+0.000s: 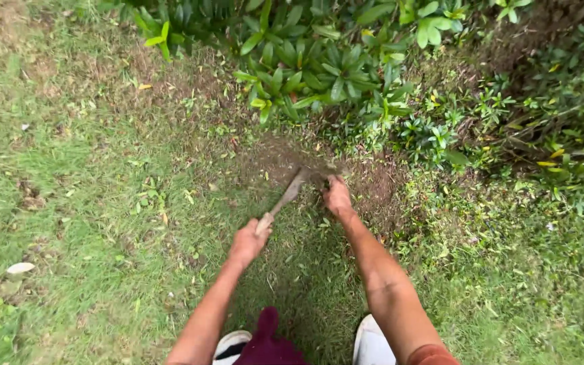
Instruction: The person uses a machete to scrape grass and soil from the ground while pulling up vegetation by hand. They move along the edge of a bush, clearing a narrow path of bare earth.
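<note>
We dig at the bare soil patch (pixel 285 159) beside the leafy shrub (pixel 312 61)
Our left hand (pixel 248 242) clamps the hand hoe (pixel 290 192); our right hand (pixel 337 196) grips grass at the blade

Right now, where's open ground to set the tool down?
Open grass left of the left hand, out to the pale stone. More grass right of the right arm. Crowded: shrubs along the top, and the dug soil by the right hand and tool.
</note>
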